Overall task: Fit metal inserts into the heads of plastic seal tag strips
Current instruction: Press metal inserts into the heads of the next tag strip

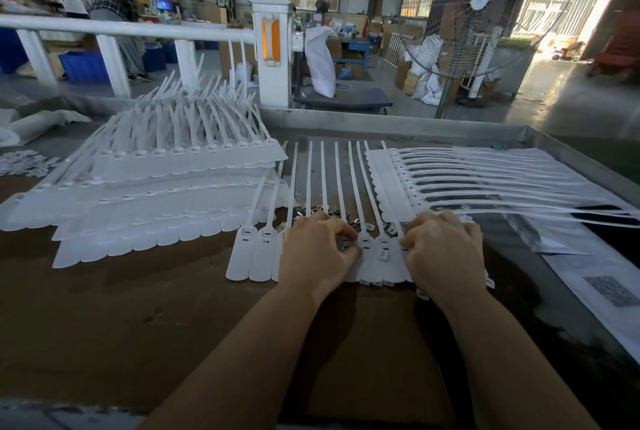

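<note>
A joined row of white plastic seal tag strips (251, 256) lies flat on the brown table, heads toward me and tails pointing away. My left hand (313, 253) rests on the row's middle with fingers curled, its thumb and forefinger pinching at a head (364, 242); whatever it pinches is hidden. My right hand (446, 249) lies on the row's right end, fingers curled down over the heads there. A small heap of dark metal inserts (313, 212) lies just beyond my left fingers. A loose white cap (384, 254) sits on one head between my hands.
Stacks of white strip sheets (149, 194) fill the table's left side. Another sheet (450, 180) lies at the right with tails pointing right. Paper sheets (595, 277) lie by the metal table edge (571, 152). A white railing post (272, 48) and a fan (479, 3) stand behind.
</note>
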`<action>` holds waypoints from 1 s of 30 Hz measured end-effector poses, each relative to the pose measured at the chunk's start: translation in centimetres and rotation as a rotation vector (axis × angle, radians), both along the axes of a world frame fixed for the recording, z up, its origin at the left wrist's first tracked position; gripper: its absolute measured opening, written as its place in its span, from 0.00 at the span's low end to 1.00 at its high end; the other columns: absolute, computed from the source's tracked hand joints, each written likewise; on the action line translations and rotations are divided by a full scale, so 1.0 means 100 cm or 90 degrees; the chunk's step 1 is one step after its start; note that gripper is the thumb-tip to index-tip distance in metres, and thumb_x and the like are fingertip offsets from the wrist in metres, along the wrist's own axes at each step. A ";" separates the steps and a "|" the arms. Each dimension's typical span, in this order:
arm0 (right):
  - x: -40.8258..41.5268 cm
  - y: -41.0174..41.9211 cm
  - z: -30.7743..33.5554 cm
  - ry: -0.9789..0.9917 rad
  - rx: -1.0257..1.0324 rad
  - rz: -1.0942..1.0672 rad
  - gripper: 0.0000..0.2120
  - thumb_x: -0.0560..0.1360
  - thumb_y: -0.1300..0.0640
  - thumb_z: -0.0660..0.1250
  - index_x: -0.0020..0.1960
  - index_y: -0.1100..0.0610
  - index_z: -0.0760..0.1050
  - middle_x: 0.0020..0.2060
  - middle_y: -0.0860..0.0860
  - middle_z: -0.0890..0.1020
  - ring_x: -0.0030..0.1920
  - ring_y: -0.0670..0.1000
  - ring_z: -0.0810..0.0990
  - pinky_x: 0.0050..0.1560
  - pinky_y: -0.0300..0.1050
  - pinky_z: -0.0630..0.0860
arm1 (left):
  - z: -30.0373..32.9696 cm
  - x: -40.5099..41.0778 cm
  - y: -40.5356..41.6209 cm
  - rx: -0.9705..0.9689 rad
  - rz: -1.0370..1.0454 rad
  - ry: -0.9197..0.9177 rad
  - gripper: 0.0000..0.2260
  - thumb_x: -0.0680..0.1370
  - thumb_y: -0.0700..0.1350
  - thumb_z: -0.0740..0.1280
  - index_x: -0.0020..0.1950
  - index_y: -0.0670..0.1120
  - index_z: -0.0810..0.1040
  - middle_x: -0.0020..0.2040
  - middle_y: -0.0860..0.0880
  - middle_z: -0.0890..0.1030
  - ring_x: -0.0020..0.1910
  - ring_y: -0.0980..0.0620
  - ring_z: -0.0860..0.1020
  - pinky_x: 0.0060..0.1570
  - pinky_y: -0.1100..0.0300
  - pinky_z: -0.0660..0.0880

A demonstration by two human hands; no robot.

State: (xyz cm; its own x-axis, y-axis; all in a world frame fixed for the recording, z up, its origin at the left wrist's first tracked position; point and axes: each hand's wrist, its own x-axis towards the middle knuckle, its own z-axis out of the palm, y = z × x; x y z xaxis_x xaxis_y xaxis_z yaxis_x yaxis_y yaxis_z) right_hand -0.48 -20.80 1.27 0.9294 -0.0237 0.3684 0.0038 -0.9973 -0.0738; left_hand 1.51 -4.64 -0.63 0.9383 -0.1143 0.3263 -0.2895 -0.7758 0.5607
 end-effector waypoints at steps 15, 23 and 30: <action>-0.002 0.005 -0.005 -0.012 0.114 0.122 0.07 0.71 0.48 0.69 0.46 0.49 0.82 0.46 0.42 0.75 0.54 0.44 0.69 0.58 0.45 0.57 | -0.001 0.001 0.000 -0.011 0.002 -0.002 0.09 0.73 0.55 0.69 0.52 0.56 0.80 0.54 0.56 0.76 0.57 0.54 0.69 0.59 0.56 0.66; 0.004 -0.001 -0.004 -0.135 0.328 0.086 0.04 0.73 0.58 0.69 0.46 0.56 0.82 0.40 0.49 0.81 0.40 0.45 0.76 0.44 0.36 0.72 | 0.000 0.001 0.001 -0.012 0.003 -0.005 0.10 0.73 0.54 0.69 0.52 0.55 0.80 0.54 0.56 0.76 0.57 0.54 0.68 0.58 0.58 0.64; 0.008 -0.017 -0.004 -0.184 0.537 -0.115 0.03 0.73 0.60 0.70 0.46 0.56 0.81 0.39 0.49 0.81 0.40 0.47 0.79 0.46 0.43 0.75 | 0.001 0.000 0.000 -0.015 0.005 -0.011 0.09 0.73 0.54 0.69 0.52 0.55 0.81 0.52 0.56 0.76 0.57 0.54 0.69 0.58 0.58 0.65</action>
State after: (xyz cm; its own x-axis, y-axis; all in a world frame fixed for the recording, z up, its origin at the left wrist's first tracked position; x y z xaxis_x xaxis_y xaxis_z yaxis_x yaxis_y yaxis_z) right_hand 0.27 -22.48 0.91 0.7596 -0.5275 0.3806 -0.0154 -0.5996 -0.8002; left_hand 1.53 -4.65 -0.56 0.9334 -0.0992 0.3448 -0.2934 -0.7642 0.5744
